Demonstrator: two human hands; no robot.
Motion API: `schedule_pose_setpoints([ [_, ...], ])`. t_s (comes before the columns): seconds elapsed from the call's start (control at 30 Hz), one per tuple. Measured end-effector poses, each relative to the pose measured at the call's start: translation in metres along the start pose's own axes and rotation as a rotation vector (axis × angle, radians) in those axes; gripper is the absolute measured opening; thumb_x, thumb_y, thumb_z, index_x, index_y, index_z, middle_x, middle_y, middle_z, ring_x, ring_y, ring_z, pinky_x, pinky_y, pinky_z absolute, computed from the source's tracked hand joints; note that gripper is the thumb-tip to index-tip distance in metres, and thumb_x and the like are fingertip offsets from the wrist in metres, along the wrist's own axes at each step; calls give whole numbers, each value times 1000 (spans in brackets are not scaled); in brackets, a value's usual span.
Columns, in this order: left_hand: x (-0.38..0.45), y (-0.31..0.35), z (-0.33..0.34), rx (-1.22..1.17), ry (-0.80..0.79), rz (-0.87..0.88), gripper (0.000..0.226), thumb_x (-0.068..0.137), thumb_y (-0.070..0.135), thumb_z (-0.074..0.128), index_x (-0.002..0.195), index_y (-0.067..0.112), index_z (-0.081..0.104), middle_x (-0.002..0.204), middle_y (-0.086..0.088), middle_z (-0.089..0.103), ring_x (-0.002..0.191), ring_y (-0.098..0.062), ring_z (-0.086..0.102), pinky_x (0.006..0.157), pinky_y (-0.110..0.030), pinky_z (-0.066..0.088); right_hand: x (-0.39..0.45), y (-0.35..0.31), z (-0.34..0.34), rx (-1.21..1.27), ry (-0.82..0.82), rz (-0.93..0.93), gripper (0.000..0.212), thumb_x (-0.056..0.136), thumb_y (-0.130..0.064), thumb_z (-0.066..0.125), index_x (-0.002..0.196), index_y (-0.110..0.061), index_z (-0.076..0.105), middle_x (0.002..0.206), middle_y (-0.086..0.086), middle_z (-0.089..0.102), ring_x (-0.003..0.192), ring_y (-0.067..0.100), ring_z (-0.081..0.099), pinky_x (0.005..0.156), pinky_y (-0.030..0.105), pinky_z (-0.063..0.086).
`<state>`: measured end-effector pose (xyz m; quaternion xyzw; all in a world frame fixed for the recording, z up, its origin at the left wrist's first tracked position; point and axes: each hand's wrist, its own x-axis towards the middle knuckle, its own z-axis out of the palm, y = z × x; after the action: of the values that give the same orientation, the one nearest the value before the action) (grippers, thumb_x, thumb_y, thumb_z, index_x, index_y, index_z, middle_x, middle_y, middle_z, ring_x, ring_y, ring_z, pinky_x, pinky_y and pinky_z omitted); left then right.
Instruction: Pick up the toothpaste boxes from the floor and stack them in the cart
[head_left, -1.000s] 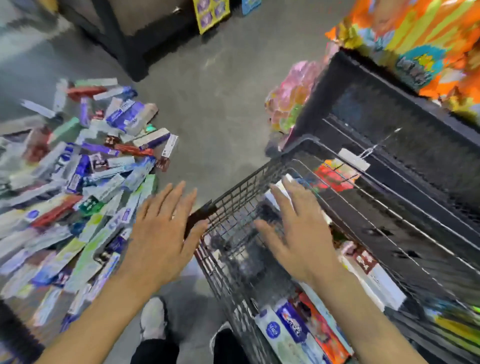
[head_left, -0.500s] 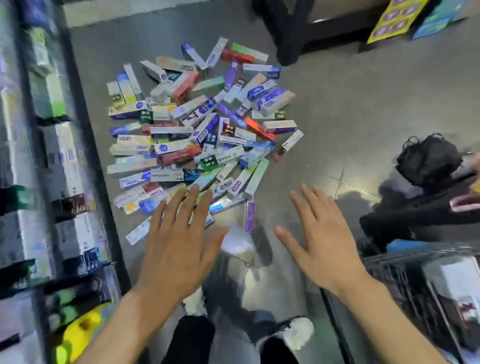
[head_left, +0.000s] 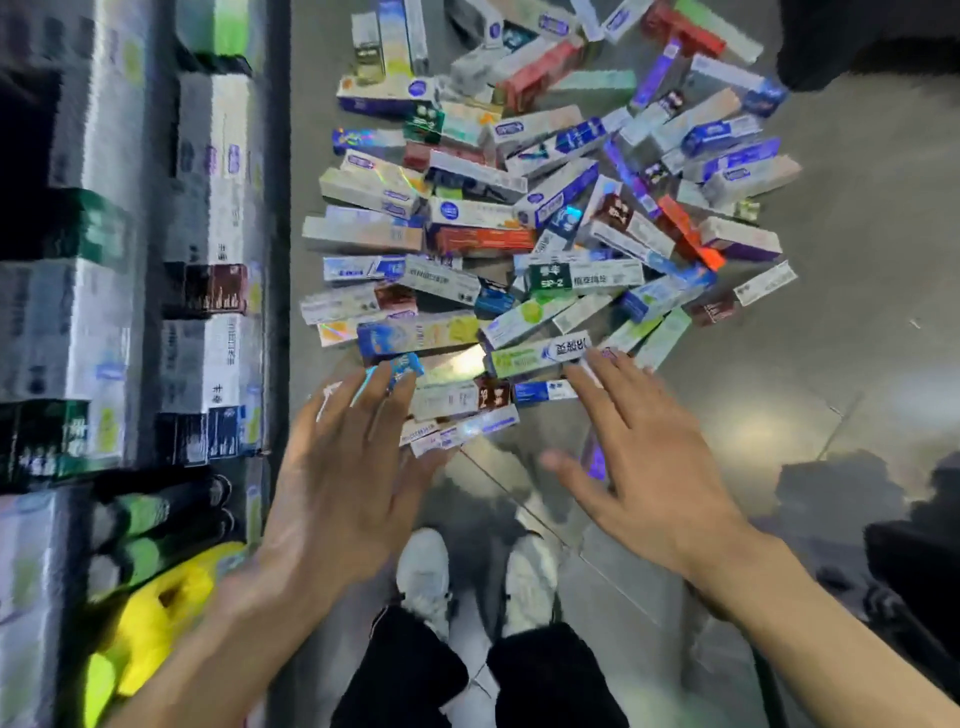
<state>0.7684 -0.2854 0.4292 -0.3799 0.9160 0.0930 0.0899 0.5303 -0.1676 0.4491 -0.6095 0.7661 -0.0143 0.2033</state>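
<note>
Item: toothpaste boxes (head_left: 524, 218), heaped on the floor (head_left: 831, 338) beside shelving; my left hand (head_left: 343, 483) and right hand (head_left: 644, 467) hovered spread, flat-fingered, holding nothing, poised to gather the nearest boxes.

Both hands stretched forward palms down, left hand (head_left: 343, 478) and right hand (head_left: 644, 467) apparently empty, fingers spread

The toothpaste box pile (head_left: 540, 218) runs off the top edge. Left of it, the shelf stock (head_left: 130, 260) is smeared, labels unreadable. Its nearest boxes lie partly under the left hand (head_left: 343, 478).
</note>
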Motion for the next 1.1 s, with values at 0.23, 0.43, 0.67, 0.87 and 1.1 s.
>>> schedule_pose_setpoints([
  [0.23, 32, -44, 174, -101, 89, -64, 68, 98, 52, 40, 146, 4, 49, 150, -20, 48, 135, -39, 49, 107, -60, 42, 78, 23, 162, -36, 38, -151, 80, 96, -65, 34, 153, -9, 40, 163, 15, 30, 152, 35, 26, 121, 55, 25],
  [0.43, 57, -70, 292, -113, 36, -119, 79, 98, 62, 25, 147, 6, 50, 149, -17, 51, 139, -36, 48, 111, -59, 39, 134, 50, 285, -93, 60, -230, 80, 96, -64, 37, 153, -8, 41, 162, 16, 32, 151, 36, 29, 124, 52, 22],
  [0.67, 73, -100, 359, -1, -25, -181, 78, 100, 67, 12, 160, 18, 22, 167, -3, 23, 154, -22, 21, 125, -46, 16, 176, 62, 354, -98, 52, -332, 78, 91, -53, 65, 150, -6, 44, 154, 18, 44, 145, 38, 38, 119, 54, 32],
  [0.87, 58, -110, 368, 104, -93, -151, 86, 93, 64, -2, 160, 16, 21, 166, -5, 26, 152, -24, 26, 123, -44, 20, 194, 55, 375, -20, -45, -298, 81, 87, -35, 75, 154, -7, 38, 152, 20, 41, 138, 38, 42, 112, 45, 40],
  [1.1, 47, -110, 390, 27, -40, -133, 78, 99, 60, 19, 153, 8, 40, 156, -11, 44, 145, -27, 40, 119, -45, 31, 207, 58, 388, -48, -49, -212, 71, 86, -29, 70, 149, -12, 42, 136, 12, 54, 122, 34, 51, 94, 43, 49],
])
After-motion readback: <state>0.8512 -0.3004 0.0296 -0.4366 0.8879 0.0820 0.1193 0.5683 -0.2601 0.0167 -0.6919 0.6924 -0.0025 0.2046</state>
